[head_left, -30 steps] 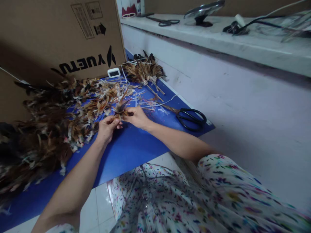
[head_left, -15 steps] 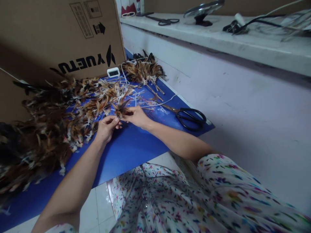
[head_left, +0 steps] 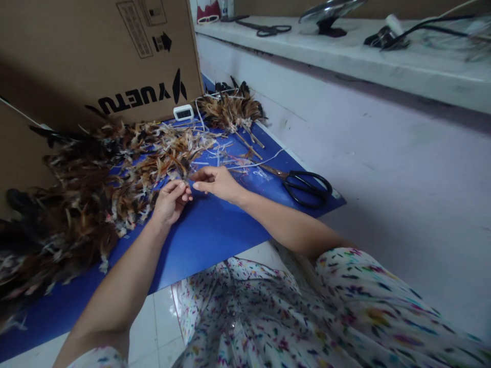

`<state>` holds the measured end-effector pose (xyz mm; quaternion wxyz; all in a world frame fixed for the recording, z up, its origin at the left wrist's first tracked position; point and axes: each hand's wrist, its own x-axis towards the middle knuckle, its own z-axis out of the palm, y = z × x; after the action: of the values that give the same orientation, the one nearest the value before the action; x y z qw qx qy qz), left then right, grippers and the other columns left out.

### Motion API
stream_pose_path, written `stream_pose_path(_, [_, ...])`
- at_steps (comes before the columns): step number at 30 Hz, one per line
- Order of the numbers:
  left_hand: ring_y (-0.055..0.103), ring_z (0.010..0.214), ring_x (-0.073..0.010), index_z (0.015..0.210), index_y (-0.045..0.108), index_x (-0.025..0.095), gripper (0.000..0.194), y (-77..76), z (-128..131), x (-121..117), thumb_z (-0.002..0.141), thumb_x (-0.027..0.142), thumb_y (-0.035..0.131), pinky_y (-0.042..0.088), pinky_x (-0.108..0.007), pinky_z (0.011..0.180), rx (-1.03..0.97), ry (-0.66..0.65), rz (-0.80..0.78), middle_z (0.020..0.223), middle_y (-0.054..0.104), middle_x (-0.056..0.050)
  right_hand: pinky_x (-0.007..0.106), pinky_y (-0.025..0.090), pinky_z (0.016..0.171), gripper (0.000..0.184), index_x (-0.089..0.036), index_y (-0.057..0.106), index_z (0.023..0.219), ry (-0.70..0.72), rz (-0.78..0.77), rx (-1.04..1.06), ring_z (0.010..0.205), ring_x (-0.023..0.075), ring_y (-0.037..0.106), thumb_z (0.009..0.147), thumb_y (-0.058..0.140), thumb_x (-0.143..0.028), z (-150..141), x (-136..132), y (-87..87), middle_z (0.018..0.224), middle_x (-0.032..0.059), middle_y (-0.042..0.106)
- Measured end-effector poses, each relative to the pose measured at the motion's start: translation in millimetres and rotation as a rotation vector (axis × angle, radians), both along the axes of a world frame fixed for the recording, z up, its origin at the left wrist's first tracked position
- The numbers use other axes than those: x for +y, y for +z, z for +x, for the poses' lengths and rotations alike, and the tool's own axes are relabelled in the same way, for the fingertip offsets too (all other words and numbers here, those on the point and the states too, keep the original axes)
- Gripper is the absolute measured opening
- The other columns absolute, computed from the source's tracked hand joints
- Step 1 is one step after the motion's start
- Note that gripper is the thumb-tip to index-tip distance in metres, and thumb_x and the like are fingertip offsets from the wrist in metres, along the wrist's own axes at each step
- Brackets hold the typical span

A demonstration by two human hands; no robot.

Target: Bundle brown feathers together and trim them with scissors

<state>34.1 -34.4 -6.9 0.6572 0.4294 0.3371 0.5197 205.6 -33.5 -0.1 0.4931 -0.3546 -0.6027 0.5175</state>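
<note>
My left hand (head_left: pixel 171 200) and my right hand (head_left: pixel 217 182) meet over the blue board (head_left: pixel 207 230), fingertips nearly touching. Both pinch at the edge of a spread of brown, orange and white feathers (head_left: pixel 164 153). The left fingers are curled shut on a small tuft; what the right fingers hold is too small to name. A large dark pile of feathers (head_left: pixel 57 214) lies to the left of my hands. A bound feather bundle with thin sticks (head_left: pixel 230 110) rests at the board's far end.
Black scissors (head_left: pixel 305 186) lie on the board's right edge. A small white timer (head_left: pixel 183 112) stands before a big cardboard box (head_left: pixel 95 56). A pale wall and ledge (head_left: pixel 345 56) run along the right, carrying scissors, cables and a stand. White floor tiles (head_left: pixel 161 327) show below the board.
The dark feather tuft that stood up between my hands has dropped out of sight; my fingers have closed nearer together. The view has shifted slightly.
</note>
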Motion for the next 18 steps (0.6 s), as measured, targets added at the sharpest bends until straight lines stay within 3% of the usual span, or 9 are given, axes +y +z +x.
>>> stream_pose_path(6, [0.049,0.045,-0.0043,0.065,0.062,0.016,0.031,0.6,-7,5,0.055,0.028,0.088,0.051,-0.018,0.051,-0.048,0.068,-0.008,0.056,0.06,0.003,0.022,0.043,0.065,0.01,-0.012,0.07,0.085,0.091,0.105,-0.343,0.062,0.0079,0.056,0.08,0.063,-0.018,-1,-10,-0.9,0.067,-0.001,0.064])
stream_pose_path(10, [0.047,0.046,-0.0037,0.065,0.062,0.016,0.032,1.8,-10,8,0.053,0.027,0.089,0.05,-0.018,0.051,-0.068,0.123,-0.039,0.057,0.059,0.003,0.021,0.039,0.068,0.013,-0.014,0.07,0.086,0.137,0.286,-0.572,0.067,0.0078,0.055,0.079,0.061,-0.009,-4,-17,-3.9,0.077,0.0,0.066])
stream_pose_path(13, [0.047,0.045,-0.0032,0.066,0.062,0.017,0.032,2.6,-12,10,0.053,0.026,0.089,0.049,-0.017,0.05,-0.084,0.155,-0.064,0.057,0.06,0.004,0.022,0.039,0.069,0.016,-0.014,0.069,0.088,0.155,0.365,-0.631,0.069,0.008,0.054,0.079,0.059,-0.005,-4,-18,-6.7,0.085,0.0023,0.065])
stream_pose_path(18, [0.046,0.045,-0.0026,0.065,0.06,0.017,0.033,2.6,-15,13,0.052,0.027,0.089,0.049,-0.017,0.051,-0.085,0.191,-0.103,0.057,0.059,0.005,0.023,0.04,0.071,0.018,-0.015,0.068,0.09,0.156,0.37,-0.653,0.072,0.0098,0.055,0.082,0.055,-0.005,-1,-17,-6.9,0.088,0.0037,0.064])
